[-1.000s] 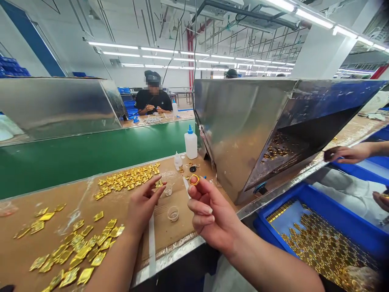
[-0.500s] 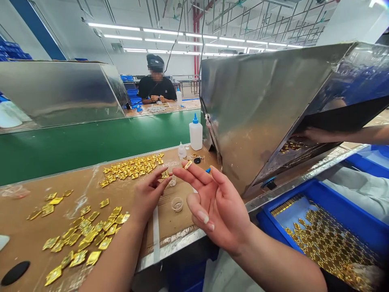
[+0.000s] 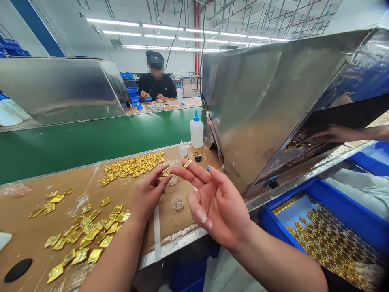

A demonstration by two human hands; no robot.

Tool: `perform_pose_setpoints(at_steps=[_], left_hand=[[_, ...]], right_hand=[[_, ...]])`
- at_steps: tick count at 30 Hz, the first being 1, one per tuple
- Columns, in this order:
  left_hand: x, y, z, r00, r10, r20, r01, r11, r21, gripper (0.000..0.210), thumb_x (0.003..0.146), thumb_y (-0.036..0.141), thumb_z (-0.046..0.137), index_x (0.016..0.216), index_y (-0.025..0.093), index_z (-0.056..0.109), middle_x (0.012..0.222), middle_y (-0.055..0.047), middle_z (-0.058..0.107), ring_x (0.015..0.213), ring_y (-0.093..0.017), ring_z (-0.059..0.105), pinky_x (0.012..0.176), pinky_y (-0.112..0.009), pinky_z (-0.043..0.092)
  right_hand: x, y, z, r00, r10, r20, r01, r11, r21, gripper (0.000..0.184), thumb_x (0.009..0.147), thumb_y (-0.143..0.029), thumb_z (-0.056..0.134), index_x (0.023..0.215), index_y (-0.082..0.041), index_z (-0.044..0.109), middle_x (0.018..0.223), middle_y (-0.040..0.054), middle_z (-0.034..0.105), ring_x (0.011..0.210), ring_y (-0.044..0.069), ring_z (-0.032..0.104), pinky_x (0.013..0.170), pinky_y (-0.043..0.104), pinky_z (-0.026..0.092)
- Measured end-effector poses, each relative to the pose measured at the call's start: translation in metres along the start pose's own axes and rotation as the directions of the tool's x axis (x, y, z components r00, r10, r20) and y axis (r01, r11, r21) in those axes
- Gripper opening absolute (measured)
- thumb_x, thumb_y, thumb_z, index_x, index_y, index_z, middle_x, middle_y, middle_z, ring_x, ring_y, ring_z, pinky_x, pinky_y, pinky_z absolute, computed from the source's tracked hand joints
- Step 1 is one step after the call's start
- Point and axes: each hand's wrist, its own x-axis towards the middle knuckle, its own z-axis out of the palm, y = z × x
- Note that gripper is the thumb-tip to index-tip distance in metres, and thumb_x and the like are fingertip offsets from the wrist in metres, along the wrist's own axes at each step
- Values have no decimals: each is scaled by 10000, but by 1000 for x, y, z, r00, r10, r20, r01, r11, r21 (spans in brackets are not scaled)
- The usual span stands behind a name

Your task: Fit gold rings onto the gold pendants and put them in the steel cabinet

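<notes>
Between thumb and fingertips, my left hand (image 3: 148, 192) pinches a small gold square piece (image 3: 165, 172) above the tabletop. My right hand (image 3: 217, 198) is turned palm up beside it, index and middle fingers stretched toward the left hand and the others curled. A small gold piece with a pale face (image 3: 187, 163) is held at its fingertips; the exact grip is hard to see. The right index fingertip is very near or touching the gold square; I cannot tell which. Loose gold square pieces (image 3: 91, 233) lie left of my left forearm, and a denser gold cluster (image 3: 132, 166) lies behind it.
Small clear cups (image 3: 178, 202), a small dropper bottle (image 3: 182, 149) and a blue-capped bottle (image 3: 196, 132) stand ahead. A metal hood (image 3: 258, 105) rises at right, above a blue tray (image 3: 322, 235) of gold parts. Across the green belt (image 3: 91, 144) sits a co-worker (image 3: 156, 85).
My hands keep nearly the same pose and hold the same pieces. The view has shifted slightly. The co-worker's hands have moved apart, and one now holds something blue.
</notes>
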Motion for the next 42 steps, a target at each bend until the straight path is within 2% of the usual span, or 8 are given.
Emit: perform_pose_setpoints(at_steps=[5,10,18,21,23,31,37,42], left_hand=[[1,-1,0,1000,9,6,-9,1000,7,460,901,472,711,1293,231,696,720,22,636,532,-117,543,522,-236,477],[2,-2,0,999,11,38,-10,999,-42,445,907,450,702,1298,238,679,962,-32,759,537,-105,546,553,-245,511],[2,-9,1,997,-31,64,38,993,-115,488,907,451,708,1341,235,651,1043,-67,773,541,-99,515,522,-223,480],[3,-9,1,997,-37,75,45,993,-109,478,915,454,699,1338,235,652,1046,-68,776,536,-99,503,525,-224,476],[4,-9,0,996,-39,75,46,994,-97,465,916,457,697,1324,237,661,1021,-60,777,533,-100,502,526,-226,470],[4,-6,-2,997,-49,65,52,998,-47,447,911,463,693,1297,237,683,841,-20,735,543,-120,524,536,-237,447],[3,-6,-3,997,-49,51,53,996,-74,463,903,470,703,1306,242,675,959,-42,775,540,-117,523,546,-248,464],[3,-3,-3,997,-35,62,39,997,-67,455,902,471,701,1286,228,689,888,-35,755,583,-131,551,572,-251,473]], right_hand=[[0,3,-1,999,-17,-31,16,999,-39,404,1025,-465,436,1263,-244,676,1474,91,592,515,44,579,364,153,398],[14,8,-13,986,-97,-135,82,990,-114,238,985,-433,606,1041,-225,708,1200,48,745,437,16,514,355,130,377],[96,9,-93,927,-220,-305,118,940,-319,381,638,-416,938,848,-159,750,1009,33,777,566,31,588,450,109,493],[113,16,-118,881,-206,-426,82,953,-291,479,459,-409,1004,758,-158,726,807,-1,761,546,39,591,497,122,542],[115,21,-127,872,-195,-449,62,954,-294,488,436,-405,1012,735,-156,717,748,-5,748,535,47,600,508,134,556],[110,32,-136,897,-276,-346,60,850,-523,417,589,-396,961,781,-141,693,708,18,734,533,98,649,529,205,587],[107,32,-135,896,-345,-280,69,731,-679,417,638,-406,932,751,-164,612,602,-9,675,524,127,662,526,227,578],[104,33,-133,910,-347,-228,120,745,-656,456,624,-360,939,851,-187,585,688,-53,664,559,131,693,557,245,605]])
